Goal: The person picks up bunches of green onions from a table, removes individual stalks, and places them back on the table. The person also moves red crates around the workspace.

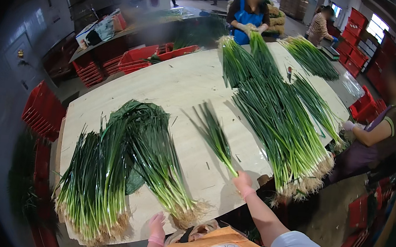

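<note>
My right hand (242, 183), in a pinkish glove, grips a small bunch of green onions (218, 140) by its pale lower end, the dark leaves pointing away over the wooden tabletop (201, 94). My left hand (157, 225), also gloved, is empty at the table's near edge with its fingers loosely extended. Just right of it are the roots of a loose green onion bundle (163, 170). A wider green onion pile (95, 185) lies to its left, roots towards me. Right of the held bunch spreads a large green onion heap (281, 133).
Across the table, a person in a blue apron (245, 17) handles green onions; another person (380, 129) stands at the right edge. A small red-and-black tool (289, 74) lies near the far bundles. Red crates (43, 111) are stacked left, with more red crates (139, 58) behind the table.
</note>
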The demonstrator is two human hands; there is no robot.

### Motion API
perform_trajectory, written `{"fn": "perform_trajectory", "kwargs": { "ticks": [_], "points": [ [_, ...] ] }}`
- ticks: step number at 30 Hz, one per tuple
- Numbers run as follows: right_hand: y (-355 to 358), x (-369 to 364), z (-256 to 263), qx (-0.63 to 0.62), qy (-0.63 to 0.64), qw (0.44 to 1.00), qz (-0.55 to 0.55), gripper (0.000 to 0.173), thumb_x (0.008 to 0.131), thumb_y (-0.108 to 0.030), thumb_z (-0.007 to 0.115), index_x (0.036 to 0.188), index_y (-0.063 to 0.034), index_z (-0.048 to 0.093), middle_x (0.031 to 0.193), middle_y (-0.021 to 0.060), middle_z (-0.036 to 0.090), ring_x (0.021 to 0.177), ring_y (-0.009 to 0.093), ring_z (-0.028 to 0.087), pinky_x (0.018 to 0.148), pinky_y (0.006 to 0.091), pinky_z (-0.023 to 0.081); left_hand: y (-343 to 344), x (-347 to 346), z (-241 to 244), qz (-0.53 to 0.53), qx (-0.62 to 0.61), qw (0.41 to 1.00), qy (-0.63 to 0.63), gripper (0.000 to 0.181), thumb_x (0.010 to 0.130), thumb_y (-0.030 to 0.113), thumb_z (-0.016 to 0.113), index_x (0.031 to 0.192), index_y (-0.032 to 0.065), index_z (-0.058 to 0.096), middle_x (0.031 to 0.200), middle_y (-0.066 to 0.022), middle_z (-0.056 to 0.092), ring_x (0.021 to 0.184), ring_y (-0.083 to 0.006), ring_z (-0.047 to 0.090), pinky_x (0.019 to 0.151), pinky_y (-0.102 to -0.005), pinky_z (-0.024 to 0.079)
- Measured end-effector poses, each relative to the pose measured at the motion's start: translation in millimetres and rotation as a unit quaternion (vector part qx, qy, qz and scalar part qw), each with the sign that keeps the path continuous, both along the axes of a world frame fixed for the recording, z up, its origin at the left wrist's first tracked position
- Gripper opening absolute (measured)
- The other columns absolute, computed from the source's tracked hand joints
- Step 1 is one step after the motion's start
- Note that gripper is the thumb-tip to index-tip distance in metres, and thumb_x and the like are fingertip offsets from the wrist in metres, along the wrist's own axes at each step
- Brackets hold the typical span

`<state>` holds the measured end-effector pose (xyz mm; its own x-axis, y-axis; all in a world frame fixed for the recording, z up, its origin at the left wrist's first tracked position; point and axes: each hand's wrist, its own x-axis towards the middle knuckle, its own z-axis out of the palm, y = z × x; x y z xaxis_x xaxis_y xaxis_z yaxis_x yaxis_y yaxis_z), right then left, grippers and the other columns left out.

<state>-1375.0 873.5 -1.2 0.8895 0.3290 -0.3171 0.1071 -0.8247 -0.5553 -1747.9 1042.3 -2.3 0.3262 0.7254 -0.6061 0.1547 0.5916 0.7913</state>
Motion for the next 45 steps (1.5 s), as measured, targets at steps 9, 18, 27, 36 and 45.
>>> {"fn": "perform_trajectory", "kwargs": {
  "ticks": [9, 18, 27, 36, 45],
  "points": [
    [-1.0, -25.3, -25.4, -0.113, -0.152, 0.967, 0.17, 0.083, 0.069, -0.026, 0.071, 0.136, -0.0064, 0.027, 0.115, 0.017, 0.047, 0.101, 0.034, 0.054, 0.08, 0.0426, 0.048, 1.4, 35.3, -32.1, -0.123, 0.11, 0.982, 0.095, 0.062, 0.072, 0.024, 0.07, 0.123, -0.0026, 0.046, 0.109, -0.0159, 0.058, 0.099, -0.0245, 0.055, 0.083, -0.0311, 0.043],
    [9.1, -24.9, -14.1, -0.144, -0.117, 0.972, 0.143, 0.084, 0.07, -0.028, 0.07, 0.139, -0.0094, 0.026, 0.125, 0.0137, 0.043, 0.115, 0.033, 0.043, 0.093, 0.0439, 0.038, -4.6, 51.4, -44.3, -0.232, 0.327, 0.87, 0.287, 0.093, 0.061, 0.034, 0.077, 0.13, -0.0069, 0.03, 0.124, -0.0289, 0.044, 0.112, -0.04, 0.047, 0.093, -0.0413, 0.04],
    [30.7, -74.6, -22.2, -0.028, -0.173, 0.934, 0.312, 0.072, 0.071, -0.03, 0.07, 0.133, -0.0106, 0.039, 0.132, 0.0116, 0.04, 0.121, 0.031, 0.037, 0.1, 0.0442, 0.031, 17.6, 27.1, -78.6, -0.15, 0.058, 0.987, 0.022, 0.035, 0.073, 0.01, 0.064, 0.105, -0.0016, 0.056, 0.086, -0.0084, 0.061, 0.078, -0.0176, 0.058, 0.069, -0.0293, 0.046],
    [59.0, -103.3, -9.9, 0.068, -0.102, 0.93, 0.345, 0.054, 0.073, -0.021, 0.067, 0.123, -0.0067, 0.051, 0.123, 0.0137, 0.049, 0.115, 0.032, 0.045, 0.097, 0.0404, 0.037, -6.8, 15.6, -17.5, -0.057, -0.075, 0.987, -0.127, 0.033, 0.089, 0.012, 0.05, 0.121, 0.0038, 0.045, 0.085, -0.0033, 0.056, 0.069, -0.0127, 0.055, 0.064, -0.0252, 0.046],
    [93.7, -130.8, -10.6, 0.086, -0.028, 0.939, 0.332, 0.059, 0.075, -0.026, 0.067, 0.126, -0.0052, 0.046, 0.111, 0.0174, 0.057, 0.104, 0.034, 0.054, 0.09, 0.0382, 0.043, -20.5, 16.2, 50.9, 0.012, -0.101, 0.97, -0.219, 0.027, 0.093, 0.024, 0.049, 0.114, 0.0059, 0.053, 0.067, 0.0035, 0.044, 0.057, -0.0069, 0.042, 0.053, -0.0197, 0.035]
  ]
}}
